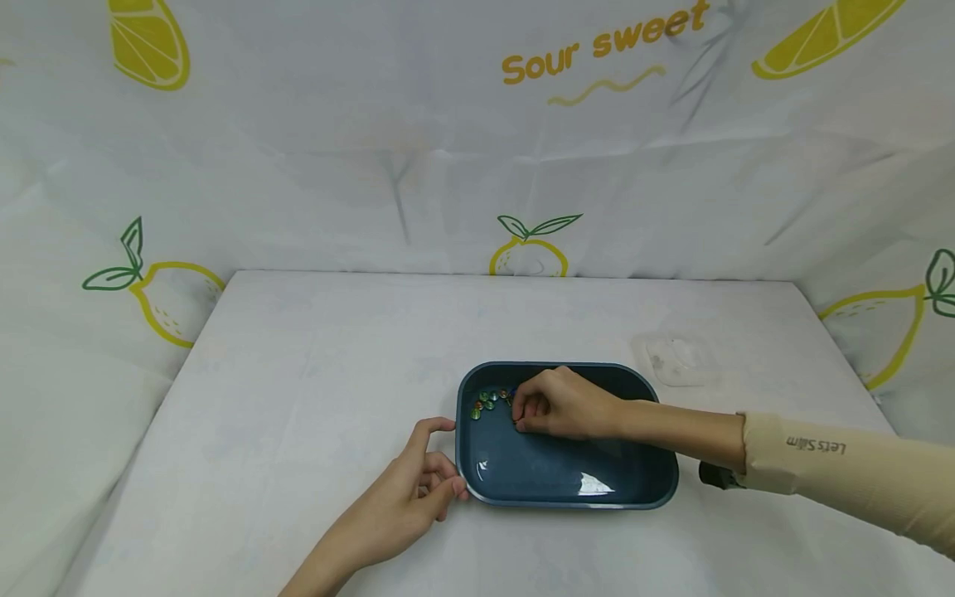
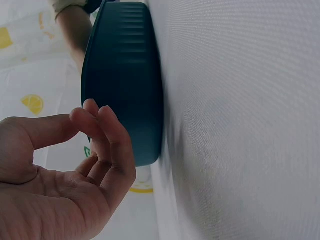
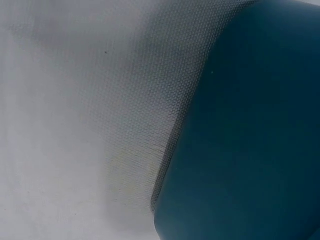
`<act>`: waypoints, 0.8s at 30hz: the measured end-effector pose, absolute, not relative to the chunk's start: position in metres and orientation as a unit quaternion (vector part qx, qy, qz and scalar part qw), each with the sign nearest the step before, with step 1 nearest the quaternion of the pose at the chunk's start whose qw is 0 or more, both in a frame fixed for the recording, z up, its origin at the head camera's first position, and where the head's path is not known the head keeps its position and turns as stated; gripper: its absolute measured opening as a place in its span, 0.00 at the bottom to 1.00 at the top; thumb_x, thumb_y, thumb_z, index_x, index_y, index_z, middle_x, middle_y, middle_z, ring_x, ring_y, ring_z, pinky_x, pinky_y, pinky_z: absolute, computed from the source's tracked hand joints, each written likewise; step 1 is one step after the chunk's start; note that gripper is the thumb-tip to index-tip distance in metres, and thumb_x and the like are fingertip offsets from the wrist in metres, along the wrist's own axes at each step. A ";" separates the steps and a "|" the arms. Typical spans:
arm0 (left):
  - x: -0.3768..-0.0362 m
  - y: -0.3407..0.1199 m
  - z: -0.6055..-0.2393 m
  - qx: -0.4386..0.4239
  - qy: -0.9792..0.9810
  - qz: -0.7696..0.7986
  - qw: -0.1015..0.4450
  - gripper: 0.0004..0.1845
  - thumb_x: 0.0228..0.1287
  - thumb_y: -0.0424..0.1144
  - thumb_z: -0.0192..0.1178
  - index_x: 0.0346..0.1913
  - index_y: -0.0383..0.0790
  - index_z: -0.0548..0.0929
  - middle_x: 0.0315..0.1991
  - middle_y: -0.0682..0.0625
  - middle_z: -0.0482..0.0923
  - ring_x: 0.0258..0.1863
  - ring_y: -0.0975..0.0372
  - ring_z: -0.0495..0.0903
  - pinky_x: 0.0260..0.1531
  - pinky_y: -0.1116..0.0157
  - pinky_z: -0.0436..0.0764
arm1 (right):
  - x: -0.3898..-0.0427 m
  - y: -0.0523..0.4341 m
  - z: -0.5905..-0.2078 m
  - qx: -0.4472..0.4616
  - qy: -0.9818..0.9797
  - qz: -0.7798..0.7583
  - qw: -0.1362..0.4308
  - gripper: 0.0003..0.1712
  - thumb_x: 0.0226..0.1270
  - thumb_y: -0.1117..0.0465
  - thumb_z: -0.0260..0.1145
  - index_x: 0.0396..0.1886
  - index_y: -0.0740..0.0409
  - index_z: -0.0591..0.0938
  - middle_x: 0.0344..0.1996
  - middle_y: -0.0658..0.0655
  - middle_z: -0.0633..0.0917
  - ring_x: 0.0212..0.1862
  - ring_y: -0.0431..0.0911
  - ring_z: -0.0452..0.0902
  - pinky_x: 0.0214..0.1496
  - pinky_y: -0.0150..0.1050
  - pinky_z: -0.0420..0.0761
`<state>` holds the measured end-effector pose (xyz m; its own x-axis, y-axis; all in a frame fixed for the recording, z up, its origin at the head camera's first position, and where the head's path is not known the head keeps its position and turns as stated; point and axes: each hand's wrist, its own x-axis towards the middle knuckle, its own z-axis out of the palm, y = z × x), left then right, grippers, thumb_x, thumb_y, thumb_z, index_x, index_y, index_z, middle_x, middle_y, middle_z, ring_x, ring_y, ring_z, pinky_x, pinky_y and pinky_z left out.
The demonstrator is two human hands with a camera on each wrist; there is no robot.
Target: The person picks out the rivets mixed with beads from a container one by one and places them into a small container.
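Note:
A dark blue-green rectangular tray [image 1: 552, 473] sits on the white table. Several small glass marbles [image 1: 488, 398] lie in a curved line near its far left corner. My right hand [image 1: 563, 404] reaches in from the right, thumb and fingers curled and pinched together at the tray floor beside the line; the marble between the fingertips is mostly hidden. My left hand [image 1: 406, 497] touches the outside of the tray's left end, with forefinger and thumb at its wall and the other fingers loosely bent. In the right wrist view only the tray wall [image 3: 240, 140] shows, without the hand.
A clear plastic container [image 1: 677, 361] stands behind the tray's right end. Something small and dark [image 1: 718, 475] shows under the right sleeve [image 1: 836, 464]. A white cloth backdrop [image 1: 313, 199] with lemon prints rises behind the table and at both sides.

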<state>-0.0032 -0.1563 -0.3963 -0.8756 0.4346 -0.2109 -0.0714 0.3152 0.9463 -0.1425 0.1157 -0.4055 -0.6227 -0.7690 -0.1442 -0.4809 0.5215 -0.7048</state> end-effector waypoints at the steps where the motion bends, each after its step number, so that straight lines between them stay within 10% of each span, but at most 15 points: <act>1: -0.003 -0.156 -0.397 0.117 0.780 0.574 0.220 0.32 0.83 0.36 0.59 0.79 0.40 0.56 0.41 0.43 0.87 0.29 0.67 0.80 0.34 0.70 0.80 | -0.142 0.115 -0.405 -0.369 0.843 -0.319 0.226 0.04 0.70 0.66 0.74 0.36 0.52 0.90 0.27 0.45 0.88 0.29 0.31 0.79 0.36 0.29 0.84; 24: -0.003 -0.157 -0.395 0.117 0.779 0.575 0.220 0.32 0.83 0.36 0.59 0.79 0.39 0.56 0.42 0.43 0.87 0.29 0.67 0.80 0.33 0.70 0.80 | -0.143 0.118 -0.404 -0.370 0.836 -0.331 0.233 0.09 0.73 0.69 0.68 0.36 0.53 0.90 0.29 0.46 0.89 0.30 0.32 0.78 0.35 0.29 0.82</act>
